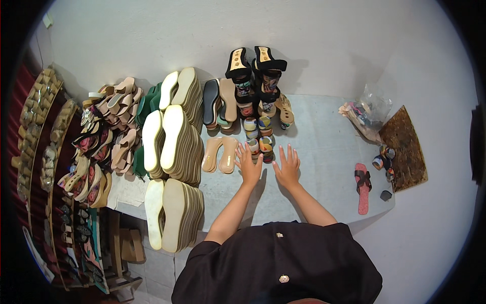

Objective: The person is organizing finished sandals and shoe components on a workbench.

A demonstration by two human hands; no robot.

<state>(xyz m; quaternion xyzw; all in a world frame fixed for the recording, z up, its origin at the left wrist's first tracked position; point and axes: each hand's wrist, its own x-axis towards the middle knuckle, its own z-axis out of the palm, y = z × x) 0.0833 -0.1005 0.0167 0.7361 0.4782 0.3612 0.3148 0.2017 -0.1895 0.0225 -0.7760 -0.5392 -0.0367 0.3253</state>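
Observation:
My left hand, fingers spread, lies between a pair of tan insoles and a cluster of colourful patterned shoe heels. Its fingertips reach over the front of the heels; whether they touch is hard to tell. On the other side of the heels, my right hand is spread palm down at the table, holding nothing. Beyond the heels stand black-strapped sandals stacked on patterned heels, leaning toward the wall. Dark and tan insoles are piled to their left.
Tall stacks of cream soles fill the table's left part, with piled wedge shoes further left. Racks of footwear stand beyond. At the right are a clear plastic bag, a brown board and a pink sandal.

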